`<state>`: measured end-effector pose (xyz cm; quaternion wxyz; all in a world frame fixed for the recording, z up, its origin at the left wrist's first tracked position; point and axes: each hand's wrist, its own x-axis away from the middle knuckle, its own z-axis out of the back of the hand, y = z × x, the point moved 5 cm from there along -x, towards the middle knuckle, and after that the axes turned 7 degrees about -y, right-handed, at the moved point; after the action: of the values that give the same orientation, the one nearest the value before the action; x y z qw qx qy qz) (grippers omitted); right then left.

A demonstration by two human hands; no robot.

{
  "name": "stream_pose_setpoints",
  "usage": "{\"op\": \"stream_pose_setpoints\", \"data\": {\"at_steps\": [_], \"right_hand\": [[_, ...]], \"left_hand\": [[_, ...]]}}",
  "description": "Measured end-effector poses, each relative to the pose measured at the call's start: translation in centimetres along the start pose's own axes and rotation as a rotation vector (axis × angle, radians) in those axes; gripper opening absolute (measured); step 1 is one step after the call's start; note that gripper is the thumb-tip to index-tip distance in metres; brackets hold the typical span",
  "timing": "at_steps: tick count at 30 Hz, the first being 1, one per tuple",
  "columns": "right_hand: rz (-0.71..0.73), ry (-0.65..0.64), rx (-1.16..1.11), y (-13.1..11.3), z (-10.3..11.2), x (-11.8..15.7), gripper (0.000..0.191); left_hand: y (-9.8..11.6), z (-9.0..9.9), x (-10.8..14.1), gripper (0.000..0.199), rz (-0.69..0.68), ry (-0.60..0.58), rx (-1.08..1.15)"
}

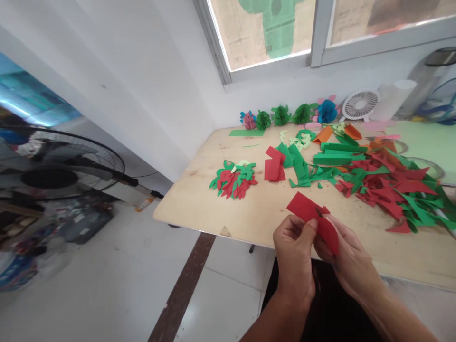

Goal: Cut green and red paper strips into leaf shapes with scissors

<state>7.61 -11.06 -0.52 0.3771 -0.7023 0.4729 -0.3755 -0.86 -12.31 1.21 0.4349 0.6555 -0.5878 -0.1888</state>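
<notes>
Over the near edge of the tabletop [199, 204], red paper [301, 205] sits in left hand [294, 247], fingers pinched tight; right hand [351, 247] curls at its right side, can't tell the hold; dark blade [319, 213] suggests mid-cut, next snip calls for steady paper

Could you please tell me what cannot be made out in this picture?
In the head view:
Handle of the dark blade: hidden, apparently inside the right hand.
Part of the red paper: covered by the left hand.
Number of pieces in the scrap pile: they overlap one another.
Left part of the black fan: cut off by the left edge.
</notes>
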Motion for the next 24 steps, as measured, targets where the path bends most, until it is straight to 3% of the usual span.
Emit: {"op": "stream_pose_setpoints", "data": {"at_steps": [5, 11, 19, 24], "right_hand": [[0.027, 0.05, 0.058, -0.1, 0.5, 0.0, 0.027], [0.045, -0.006, 0.114, 0.0, 0.6, -0.1, 0.017], [-0.052, 0.037, 0.179, 0.2, 0.3, -0.4, 0.037], [-0.09, 0.042, 0.164, 0.3, 0.0, -0.6, 0.039]], "left_hand": [[0.4, 0.3, -0.3, 0.018, -0.071, -0.017, -0.024], [1.0, 0.4, -0.5, 0.011, -0.076, -0.011, -0.069], [1.2, 0.6, -1.4, 0.009, -0.045, -0.091, -0.023], [1.3, 0.7, -1.7, 0.01, -0.059, -0.093, -0.033]]}}
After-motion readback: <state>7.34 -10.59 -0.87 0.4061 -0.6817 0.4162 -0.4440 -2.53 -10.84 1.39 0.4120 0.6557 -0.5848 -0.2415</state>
